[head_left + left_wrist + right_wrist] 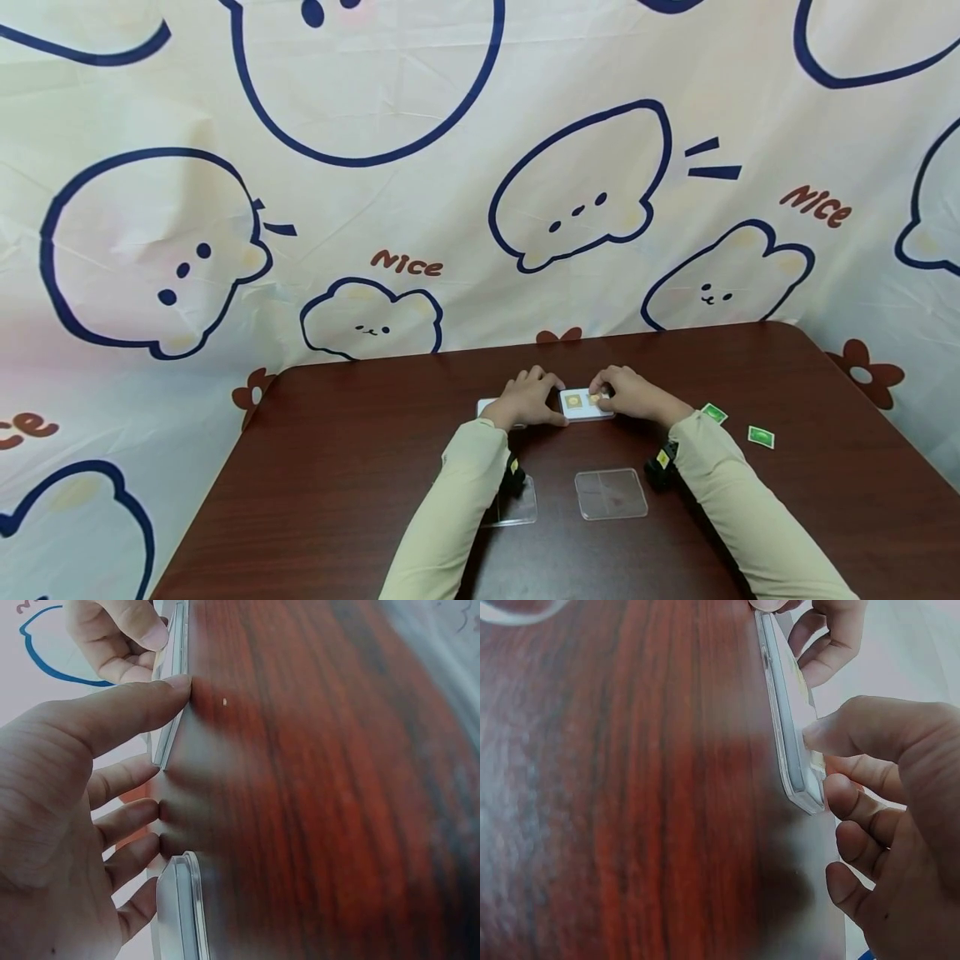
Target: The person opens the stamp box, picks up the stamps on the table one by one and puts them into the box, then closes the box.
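Note:
A flat white case (pixel 579 413) with a clear rim lies on the table between both hands, two small yellow squares on its top. My left hand (pixel 531 396) grips the case's left end, with the thumb (pixel 176 684) on the near edge and the index finger on the far side. At the right end my right hand (pixel 633 393) pinches one small yellow square (pixel 595 400) between thumb and index finger, right at the case's surface. A second white case (pixel 486 407) sits under the left wrist, partly hidden by it; its end shows below the fingers in the left wrist view.
Nearer the body lie two clear plastic lids, one (pixel 611 495) between the forearms and another (pixel 523 505) partly behind the left sleeve. Two small green stamp-like pieces, one (pixel 715 412) beside the right sleeve and one (pixel 761 437) farther right, lie on the brown table (pixel 360 467). A printed curtain hangs behind.

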The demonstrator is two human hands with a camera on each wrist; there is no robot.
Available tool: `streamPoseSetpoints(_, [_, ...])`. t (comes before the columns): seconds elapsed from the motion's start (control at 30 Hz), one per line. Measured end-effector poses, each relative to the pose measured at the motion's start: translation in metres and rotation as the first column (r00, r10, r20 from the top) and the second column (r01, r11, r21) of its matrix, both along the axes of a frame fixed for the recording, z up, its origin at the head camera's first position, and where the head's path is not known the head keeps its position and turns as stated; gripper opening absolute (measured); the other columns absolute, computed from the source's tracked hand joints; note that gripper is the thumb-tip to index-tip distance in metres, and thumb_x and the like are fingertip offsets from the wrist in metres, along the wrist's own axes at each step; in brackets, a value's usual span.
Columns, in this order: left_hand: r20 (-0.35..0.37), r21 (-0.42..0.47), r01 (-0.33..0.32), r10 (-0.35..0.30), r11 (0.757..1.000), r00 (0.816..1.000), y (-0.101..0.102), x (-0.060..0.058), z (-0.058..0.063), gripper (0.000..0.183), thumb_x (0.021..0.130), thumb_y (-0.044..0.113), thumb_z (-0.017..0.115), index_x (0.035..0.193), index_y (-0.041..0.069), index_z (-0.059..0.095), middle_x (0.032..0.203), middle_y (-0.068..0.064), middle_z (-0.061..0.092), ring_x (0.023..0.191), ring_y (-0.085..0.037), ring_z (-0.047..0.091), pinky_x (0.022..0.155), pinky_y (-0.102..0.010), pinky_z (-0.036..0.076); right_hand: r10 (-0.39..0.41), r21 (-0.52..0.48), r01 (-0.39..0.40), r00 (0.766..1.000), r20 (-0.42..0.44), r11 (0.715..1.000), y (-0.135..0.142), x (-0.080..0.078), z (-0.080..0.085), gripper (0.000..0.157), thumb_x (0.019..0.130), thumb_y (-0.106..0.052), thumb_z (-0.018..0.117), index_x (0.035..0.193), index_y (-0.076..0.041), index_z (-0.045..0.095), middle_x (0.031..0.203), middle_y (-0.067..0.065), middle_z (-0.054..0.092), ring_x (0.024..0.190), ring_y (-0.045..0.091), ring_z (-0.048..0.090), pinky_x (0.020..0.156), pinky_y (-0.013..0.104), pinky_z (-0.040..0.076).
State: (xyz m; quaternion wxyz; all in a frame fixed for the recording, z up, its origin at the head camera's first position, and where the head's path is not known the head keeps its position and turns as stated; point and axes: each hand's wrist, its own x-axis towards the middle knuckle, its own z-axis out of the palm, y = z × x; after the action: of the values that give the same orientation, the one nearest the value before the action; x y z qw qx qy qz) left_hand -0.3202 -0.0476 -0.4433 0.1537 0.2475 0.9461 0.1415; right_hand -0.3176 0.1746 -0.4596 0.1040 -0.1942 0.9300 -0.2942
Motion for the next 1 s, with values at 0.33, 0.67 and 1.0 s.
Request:
streamPoseSetpoints(0.33, [0.005, 0.005, 0.005, -0.005, 1.000, 1.000, -0.001, 0.000, 0.002, 0.060, 0.085, 0.048, 0.069, 0.136, 0.025, 0.050, 0.141, -0.004, 0.040, 0.129, -0.025, 0.038, 0.110, -0.046, 0.031, 0.009, -0.027, -0.010, 1.000, -0.006, 1.000, 0.004, 0.000, -0.001, 0.018, 0.088, -0.012, 0.066, 0.104, -0.004, 0.063, 0.104, 0.011, 0.060, 0.095, 0.022, 0.051, 0.085, 0.038, 0.044])
streamPoseSetpoints(0.67, [0.077, 0.180, -0.012, -0.002, 0.984, 0.997, -0.018, -0.005, 0.006, 0.046, 0.089, 0.035, 0.069, 0.129, 0.016, 0.058, 0.137, -0.004, 0.054, 0.128, -0.023, 0.049, 0.109, -0.050, 0.035, -0.044, -0.080, 0.042, 0.999, -0.020, 0.996, 0.019, 0.003, 0.010, 0.019, 0.090, -0.011, 0.065, 0.107, -0.003, 0.063, 0.103, 0.013, 0.059, 0.094, 0.023, 0.051, 0.083, 0.037, 0.046])
streamPoseSetpoints(1.0, [0.122, 0.400, -0.106, 0.062, 0.910, 0.991, -0.068, -0.014, 0.008, 0.033, 0.091, 0.028, 0.068, 0.119, 0.010, 0.065, 0.113, -0.004, 0.065, 0.105, -0.019, 0.059, 0.090, -0.037, 0.050, -0.083, -0.093, 0.077, 0.995, -0.056, 0.993, 0.050, 0.013, 0.021, 0.024, 0.091, -0.017, 0.065, 0.110, -0.002, 0.062, 0.109, 0.015, 0.060, 0.099, 0.027, 0.054, 0.086, 0.043, 0.047])
